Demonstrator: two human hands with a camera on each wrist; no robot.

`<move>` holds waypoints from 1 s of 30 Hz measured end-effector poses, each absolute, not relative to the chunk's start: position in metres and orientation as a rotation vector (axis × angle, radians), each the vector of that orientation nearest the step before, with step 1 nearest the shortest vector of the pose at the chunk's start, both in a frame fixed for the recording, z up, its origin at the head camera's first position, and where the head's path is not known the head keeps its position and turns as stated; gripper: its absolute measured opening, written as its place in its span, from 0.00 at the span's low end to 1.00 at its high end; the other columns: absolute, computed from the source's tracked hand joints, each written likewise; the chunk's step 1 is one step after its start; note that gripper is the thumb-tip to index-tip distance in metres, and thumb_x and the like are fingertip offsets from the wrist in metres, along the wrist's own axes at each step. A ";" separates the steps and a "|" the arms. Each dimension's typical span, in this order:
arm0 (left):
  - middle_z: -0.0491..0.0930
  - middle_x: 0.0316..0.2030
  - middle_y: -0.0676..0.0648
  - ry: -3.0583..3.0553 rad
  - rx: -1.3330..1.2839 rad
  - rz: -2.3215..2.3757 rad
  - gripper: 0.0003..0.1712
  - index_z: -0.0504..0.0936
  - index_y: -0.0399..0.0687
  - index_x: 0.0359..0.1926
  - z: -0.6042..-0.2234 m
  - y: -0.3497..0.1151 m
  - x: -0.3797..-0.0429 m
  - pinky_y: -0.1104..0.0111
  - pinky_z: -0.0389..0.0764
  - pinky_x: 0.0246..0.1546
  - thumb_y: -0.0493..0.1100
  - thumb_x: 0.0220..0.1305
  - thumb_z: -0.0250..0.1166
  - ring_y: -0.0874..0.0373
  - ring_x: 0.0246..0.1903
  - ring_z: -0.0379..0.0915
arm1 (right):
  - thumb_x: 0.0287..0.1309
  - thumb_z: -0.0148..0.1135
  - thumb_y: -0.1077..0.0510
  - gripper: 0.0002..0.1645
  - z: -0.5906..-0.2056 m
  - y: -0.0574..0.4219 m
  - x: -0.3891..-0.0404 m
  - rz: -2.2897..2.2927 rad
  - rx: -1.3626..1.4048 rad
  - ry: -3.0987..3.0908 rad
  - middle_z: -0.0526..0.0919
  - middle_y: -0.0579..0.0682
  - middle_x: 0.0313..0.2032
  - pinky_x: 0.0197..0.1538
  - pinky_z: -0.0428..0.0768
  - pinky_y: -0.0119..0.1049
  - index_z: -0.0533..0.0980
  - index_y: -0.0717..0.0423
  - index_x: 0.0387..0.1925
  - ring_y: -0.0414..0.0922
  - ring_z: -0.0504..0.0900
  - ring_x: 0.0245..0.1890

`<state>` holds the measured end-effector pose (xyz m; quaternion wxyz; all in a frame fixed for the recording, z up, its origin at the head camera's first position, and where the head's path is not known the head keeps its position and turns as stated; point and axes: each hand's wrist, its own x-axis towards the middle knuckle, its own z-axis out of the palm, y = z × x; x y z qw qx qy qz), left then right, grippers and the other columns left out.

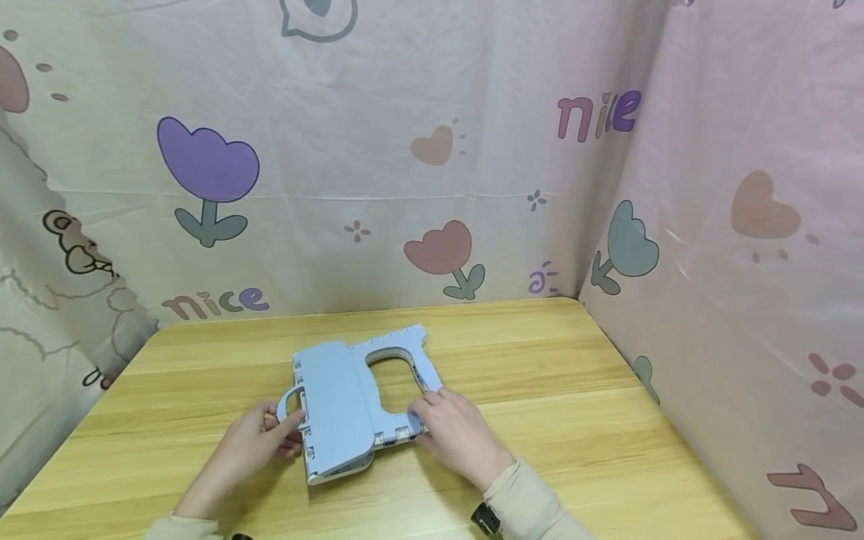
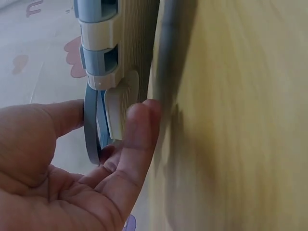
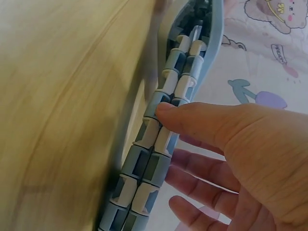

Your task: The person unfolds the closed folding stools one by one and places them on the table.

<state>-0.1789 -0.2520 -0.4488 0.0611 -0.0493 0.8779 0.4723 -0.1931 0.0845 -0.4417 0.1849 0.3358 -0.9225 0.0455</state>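
Note:
A light-blue folding step stool (image 1: 340, 405), folded nearly flat, is held over the wooden table; how far it touches the table cannot be told. It has a blue carrying handle on its left side and a large opening in its right part. My left hand (image 1: 259, 435) pinches the stool at the handle (image 2: 91, 125), thumb on one side and fingers on the other. With my right hand (image 1: 462, 435) I grip the near right corner. The right wrist view shows the thumb on a blue-and-white hinge row (image 3: 156, 113) and fingers beside the panel.
The wood-grain table (image 1: 540, 420) stretches around the stool. A pale curtain (image 1: 351, 135) printed with flowers and hearts hangs behind the table and along both sides. A black band (image 1: 484, 517) sits at the right wrist, by the beige sleeve (image 1: 533, 502).

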 end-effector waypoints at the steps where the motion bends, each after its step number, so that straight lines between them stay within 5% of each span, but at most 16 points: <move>1: 0.92 0.34 0.44 2.637 -0.147 1.459 0.27 0.68 0.32 0.50 -0.448 -0.251 -0.179 0.69 0.93 0.36 0.54 0.79 0.64 0.54 0.31 0.90 | 0.54 0.83 0.50 0.25 -0.441 0.085 -0.194 0.133 0.944 -2.605 0.90 0.41 0.45 0.44 0.84 0.29 0.85 0.46 0.54 0.39 0.83 0.41; 14: 0.91 0.39 0.38 2.441 -0.163 1.711 0.25 0.61 0.32 0.58 -0.440 -0.244 -0.181 0.64 0.94 0.41 0.47 0.82 0.61 0.53 0.35 0.90 | 0.53 0.84 0.49 0.26 -0.439 0.085 -0.196 0.230 0.964 -2.612 0.90 0.42 0.47 0.47 0.85 0.30 0.87 0.46 0.55 0.39 0.84 0.44; 30: 0.88 0.40 0.40 2.464 -0.193 1.703 0.21 0.62 0.33 0.54 -0.434 -0.246 -0.185 0.64 0.94 0.39 0.47 0.83 0.60 0.55 0.34 0.89 | 0.53 0.84 0.48 0.25 -0.439 0.082 -0.187 0.364 0.984 -2.633 0.90 0.42 0.47 0.46 0.86 0.28 0.88 0.45 0.53 0.39 0.84 0.44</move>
